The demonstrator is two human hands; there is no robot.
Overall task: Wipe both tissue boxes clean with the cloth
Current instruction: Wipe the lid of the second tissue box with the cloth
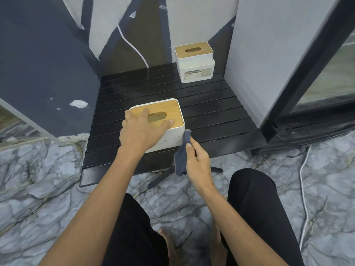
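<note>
Two hands work: left hand (141,129) flat on the near tissue box (169,120), right grip (197,160) pinching the cloth (181,160)

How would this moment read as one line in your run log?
left hand: steadies near tissue box by lid | right hand: holds cloth at box corner | far tissue box: untouched

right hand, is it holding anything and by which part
The right hand pinches the dark blue cloth at about its middle, thumb on top; both ends hang free.

Two tissue boxes (172,120) (194,63), one cloth (182,156), one table (211,104).
</note>
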